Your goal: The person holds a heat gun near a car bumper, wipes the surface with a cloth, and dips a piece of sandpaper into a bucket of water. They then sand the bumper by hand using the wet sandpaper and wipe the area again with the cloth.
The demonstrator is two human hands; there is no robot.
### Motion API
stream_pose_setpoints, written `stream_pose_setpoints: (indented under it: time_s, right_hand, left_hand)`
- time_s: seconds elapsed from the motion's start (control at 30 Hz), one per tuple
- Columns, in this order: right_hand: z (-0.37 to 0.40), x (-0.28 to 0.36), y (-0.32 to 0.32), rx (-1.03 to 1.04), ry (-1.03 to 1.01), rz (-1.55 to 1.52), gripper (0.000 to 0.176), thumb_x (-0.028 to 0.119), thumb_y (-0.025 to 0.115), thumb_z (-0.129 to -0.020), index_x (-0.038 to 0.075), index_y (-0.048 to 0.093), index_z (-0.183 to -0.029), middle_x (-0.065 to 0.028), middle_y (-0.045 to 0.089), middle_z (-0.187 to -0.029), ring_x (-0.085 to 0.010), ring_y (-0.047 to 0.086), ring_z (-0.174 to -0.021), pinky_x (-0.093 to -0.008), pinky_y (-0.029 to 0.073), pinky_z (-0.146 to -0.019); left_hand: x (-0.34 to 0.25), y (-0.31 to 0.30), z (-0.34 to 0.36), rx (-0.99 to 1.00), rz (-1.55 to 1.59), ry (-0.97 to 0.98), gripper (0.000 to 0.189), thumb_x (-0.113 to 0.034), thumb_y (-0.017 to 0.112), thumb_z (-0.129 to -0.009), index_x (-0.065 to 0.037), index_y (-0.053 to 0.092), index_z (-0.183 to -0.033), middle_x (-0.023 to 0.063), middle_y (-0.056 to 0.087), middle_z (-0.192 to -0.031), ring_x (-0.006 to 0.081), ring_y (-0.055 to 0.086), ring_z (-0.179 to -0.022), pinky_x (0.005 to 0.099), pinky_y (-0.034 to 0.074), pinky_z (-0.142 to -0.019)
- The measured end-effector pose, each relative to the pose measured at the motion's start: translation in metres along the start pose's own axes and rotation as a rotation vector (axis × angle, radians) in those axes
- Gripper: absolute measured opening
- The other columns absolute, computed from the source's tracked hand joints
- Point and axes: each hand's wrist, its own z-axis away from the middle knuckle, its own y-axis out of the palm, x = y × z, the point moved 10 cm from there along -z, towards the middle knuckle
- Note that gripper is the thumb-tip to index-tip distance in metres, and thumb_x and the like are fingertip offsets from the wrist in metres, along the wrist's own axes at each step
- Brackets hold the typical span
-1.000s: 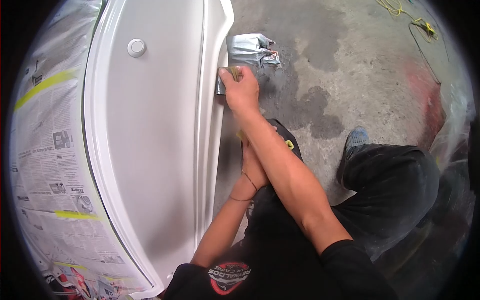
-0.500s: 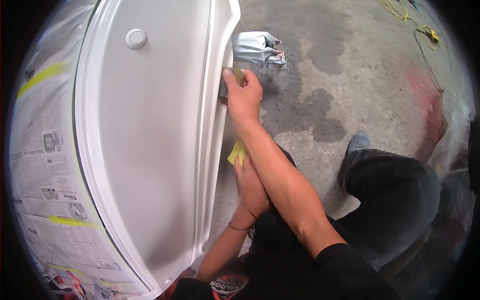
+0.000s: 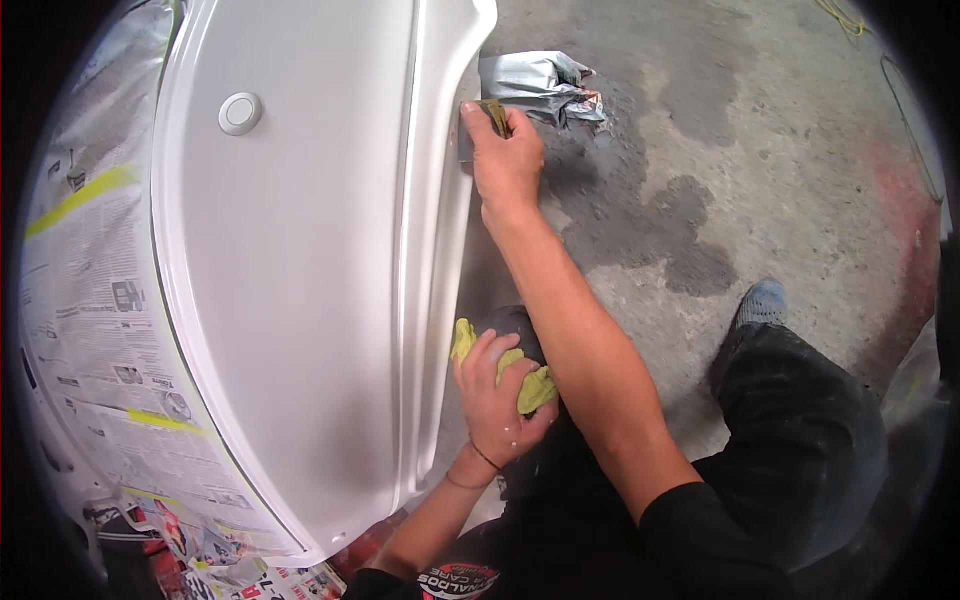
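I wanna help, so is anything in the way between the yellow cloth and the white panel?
Nothing visible is: the left hand holds the yellow cloth just beside the edge of the white panel.

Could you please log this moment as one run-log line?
Right hand: holding sandpaper at edge of white car panel | Left hand: holding yellow cloth | Beside panel: newspaper masking

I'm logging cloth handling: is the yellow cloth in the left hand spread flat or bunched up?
Bunched up: the yellow cloth shows crumpled folds in the left hand.
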Motion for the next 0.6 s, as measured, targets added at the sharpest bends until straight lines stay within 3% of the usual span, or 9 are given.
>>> stream_pose_setpoints:
  time_s: [0.07, 0.17, 0.3, 0.4, 0.5, 0.6]
  right_hand:
    - [-0.002, -0.007, 0.002, 0.016, 0.035, -0.104, 0.034, 0.03, 0.082, -0.094, -0.002, 0.069, -0.095, -0.0095, 0.073, -0.088, -0.019, 0.066, -0.081, -0.0384, 0.054, -0.075]
    - [-0.002, -0.012, 0.0, -0.028, -0.054, 0.036, 0.028, 0.026, 0.084, -0.094, 0.0, 0.072, -0.098, -0.0005, 0.067, -0.087, -0.0099, 0.06, -0.078, -0.0308, 0.052, -0.068]
    - [0.021, -0.017, -0.006, -0.017, -0.063, 0.112, 0.027, 0.025, 0.085, -0.093, 0.002, 0.071, -0.095, 0.0005, 0.066, -0.084, -0.0084, 0.057, -0.076, -0.0291, 0.051, -0.07]
    - [0.026, -0.018, -0.008, -0.042, -0.105, 0.133, 0.033, 0.027, 0.085, -0.093, -0.001, 0.067, -0.092, -0.0069, 0.067, -0.081, -0.0173, 0.062, -0.076, -0.0377, 0.052, -0.072]
    - [0.007, -0.005, -0.006, -0.076, -0.201, 0.134, 0.033, 0.026, 0.085, -0.094, -0.001, 0.066, -0.091, -0.0054, 0.066, -0.078, -0.0151, 0.06, -0.075, -0.036, 0.051, -0.071]
    - [0.001, -0.012, -0.004, -0.002, -0.098, -0.019, 0.034, 0.027, 0.085, -0.095, -0.001, 0.066, -0.09, -0.0056, 0.067, -0.078, -0.0143, 0.059, -0.074, -0.0354, 0.051, -0.071]
  left_hand:
    - [0.005, 0.008, -0.006, -0.015, 0.005, 0.011, 0.052, -0.027, 0.086, -0.069, -0.011, 0.069, -0.115, 0.0159, 0.058, -0.14, 0.0458, 0.05, -0.139, 0.0632, 0.036, -0.113]
    - [0.002, 0.012, -0.013, 0.001, -0.012, 0.005, 0.054, -0.028, 0.086, -0.07, -0.009, 0.069, -0.117, 0.0163, 0.057, -0.141, 0.0455, 0.049, -0.139, 0.0642, 0.035, -0.112]
    - [0.003, 0.016, -0.017, 0.016, -0.047, 0.001, 0.055, -0.028, 0.085, -0.072, -0.008, 0.068, -0.12, 0.0167, 0.057, -0.141, 0.045, 0.048, -0.14, 0.0661, 0.033, -0.112]
    - [0.002, 0.014, -0.022, -0.021, 0.02, 0.001, 0.055, -0.028, 0.084, -0.072, -0.008, 0.068, -0.12, 0.017, 0.056, -0.141, 0.0453, 0.047, -0.141, 0.0669, 0.032, -0.112]
    - [0.005, 0.015, -0.019, 0.013, -0.024, 0.005, 0.055, -0.028, 0.084, -0.072, -0.007, 0.068, -0.119, 0.0164, 0.056, -0.141, 0.0452, 0.047, -0.141, 0.0667, 0.032, -0.112]
    - [0.01, 0.015, -0.016, 0.011, -0.004, -0.005, 0.054, -0.028, 0.084, -0.072, -0.007, 0.067, -0.119, 0.0154, 0.056, -0.141, 0.0451, 0.047, -0.14, 0.0667, 0.031, -0.113]
